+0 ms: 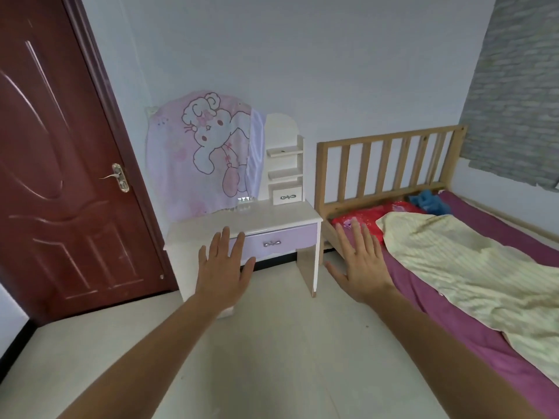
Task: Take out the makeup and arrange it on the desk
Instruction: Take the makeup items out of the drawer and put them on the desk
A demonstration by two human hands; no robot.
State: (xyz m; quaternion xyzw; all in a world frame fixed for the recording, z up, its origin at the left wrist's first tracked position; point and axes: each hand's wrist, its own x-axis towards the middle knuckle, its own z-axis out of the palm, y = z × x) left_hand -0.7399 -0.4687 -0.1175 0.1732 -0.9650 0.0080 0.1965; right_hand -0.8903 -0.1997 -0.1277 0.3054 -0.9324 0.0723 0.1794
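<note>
A small white dressing desk (272,214) stands against the far wall, with a purple drawer (281,241) under its top and a small white drawer (287,196) on its shelf unit. A clear organiser (244,204) sits at the back of the desktop. No makeup is in sight. My left hand (225,266) is held out in the air with straight, spread fingers, in front of the desk's left half. My right hand (360,261) is held out the same way, to the right of the desk, in front of the bed. Both hands hold nothing.
A cloth with a cartoon rabbit (208,152) covers the mirror. A dark red door (60,164) is shut at the left. A wooden bed (390,164) with a yellow blanket (472,267) and a purple sheet fills the right. Pale floor (272,343) lies between me and the desk.
</note>
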